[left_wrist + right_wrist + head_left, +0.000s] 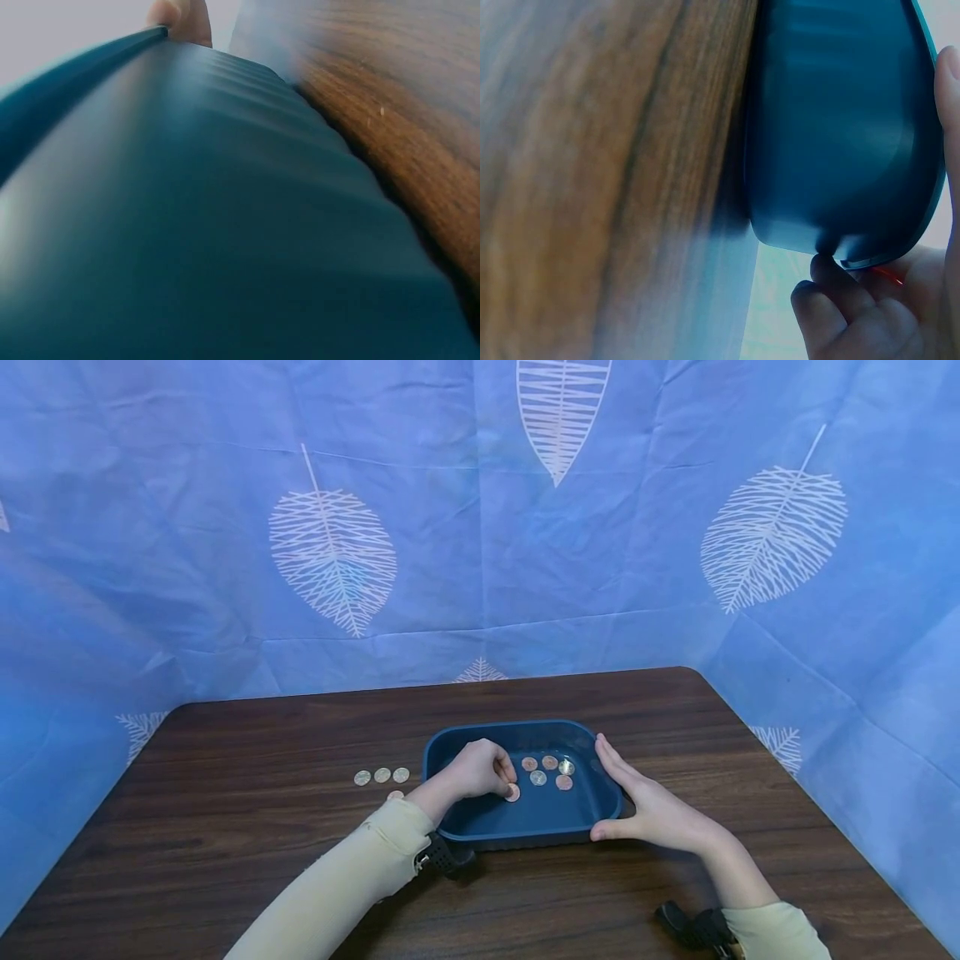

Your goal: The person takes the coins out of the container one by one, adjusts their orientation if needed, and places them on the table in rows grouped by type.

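Furthest left on the dark wooden desk [225, 793], three silvery coins [382, 775] lay in a short row, with one copper coin [395, 795] just below them, close to the left forearm. All four sat outside the tray, near its left wall.

Next came the left hand [474, 770], reaching over the left rim of the blue tray [525, 835]. Its fingers [504, 772] were curled downward and pinched a copper coin [512, 792] at or just above the tray floor; whether that coin touched the floor could not be told. The left wrist view showed little besides the tray's ribbed outer wall [225, 247], blurred, and a strip of desk [405, 112].

Inside the tray, to the right of the pinched coin, lay a loose cluster of five coins [547, 772], some copper, some silvery, lying flat and close together.

At the right, the right hand [652, 814] rested against the tray's right wall, its fingers [611, 760] straight and together along the rim and the thumb against the near right corner. In the right wrist view a fingertip [949, 82] lay along the tray's edge [840, 135].
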A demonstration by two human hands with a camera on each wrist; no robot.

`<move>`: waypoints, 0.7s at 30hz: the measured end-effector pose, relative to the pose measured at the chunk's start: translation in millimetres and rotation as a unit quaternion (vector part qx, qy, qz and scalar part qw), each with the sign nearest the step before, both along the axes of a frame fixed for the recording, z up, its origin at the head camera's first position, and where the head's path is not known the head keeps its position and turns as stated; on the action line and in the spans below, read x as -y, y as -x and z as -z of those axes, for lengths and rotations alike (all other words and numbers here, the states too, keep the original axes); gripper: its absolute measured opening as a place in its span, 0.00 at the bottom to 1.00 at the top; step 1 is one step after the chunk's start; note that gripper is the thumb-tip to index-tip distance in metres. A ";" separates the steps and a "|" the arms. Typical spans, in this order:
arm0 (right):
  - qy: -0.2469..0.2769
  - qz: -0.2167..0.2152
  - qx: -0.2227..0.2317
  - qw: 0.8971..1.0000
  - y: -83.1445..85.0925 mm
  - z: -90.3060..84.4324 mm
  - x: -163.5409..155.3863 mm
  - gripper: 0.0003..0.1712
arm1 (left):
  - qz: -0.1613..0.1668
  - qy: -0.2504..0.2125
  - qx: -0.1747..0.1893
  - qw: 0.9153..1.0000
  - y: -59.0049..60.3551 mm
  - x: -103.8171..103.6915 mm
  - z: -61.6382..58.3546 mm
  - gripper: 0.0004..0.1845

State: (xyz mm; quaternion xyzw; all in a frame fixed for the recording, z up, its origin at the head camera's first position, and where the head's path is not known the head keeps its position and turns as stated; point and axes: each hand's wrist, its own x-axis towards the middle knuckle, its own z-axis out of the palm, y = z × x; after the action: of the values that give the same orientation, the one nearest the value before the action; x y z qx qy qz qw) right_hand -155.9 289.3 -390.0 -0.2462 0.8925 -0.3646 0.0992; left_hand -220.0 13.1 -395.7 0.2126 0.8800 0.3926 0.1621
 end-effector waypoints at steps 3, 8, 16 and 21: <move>0.000 -0.001 -0.002 1.000 0.1 -0.2 0.2 0.64 | -0.002 -0.012 0.022 1.000 -0.8 1.1 -1.4 0.04; 0.003 -0.002 0.002 1.000 0.2 0.0 -0.1 0.64 | -0.007 -0.047 0.058 0.997 -2.2 2.4 -2.6 0.03; 0.009 0.003 0.008 1.000 -0.6 0.0 -1.3 0.63 | -0.002 -0.105 0.091 0.990 -3.5 5.3 -6.8 0.03; 0.008 0.007 0.008 1.000 -1.3 0.5 -1.8 0.63 | 0.009 -0.120 0.100 0.988 -3.6 5.1 -5.6 0.05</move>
State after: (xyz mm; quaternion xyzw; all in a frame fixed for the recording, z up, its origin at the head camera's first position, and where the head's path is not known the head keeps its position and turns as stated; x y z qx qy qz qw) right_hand -154.6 291.1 -390.6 -0.2379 0.8903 -0.3745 0.1021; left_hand -216.4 8.0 -390.2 0.1978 0.8038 0.5135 0.2261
